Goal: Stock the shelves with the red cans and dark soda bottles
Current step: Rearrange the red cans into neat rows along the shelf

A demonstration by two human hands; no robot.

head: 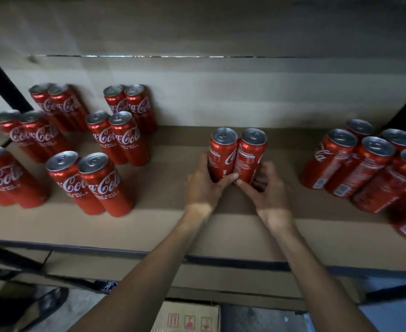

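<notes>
On the shelf [163,226], my left hand [203,185] and right hand [267,190] grip a pair of red cans [222,152]. Neat pairs [89,178] stand to the left and a loose cluster [364,164] to the right. No bottles are in sight.

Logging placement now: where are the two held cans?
In the head view the two held cans stand centrally on the shelf, gripped by the left hand and right hand, between the left pairs and the right cluster.

Place: a shop or stockroom is suggested.
Shelving: a cardboard-lined shelf [221,226] is held by a dark frame [3,77].
Stock: identical red cans [123,137] are stood in pairs.
Floor: a carton [187,317] with handling symbols is seen near.
</notes>
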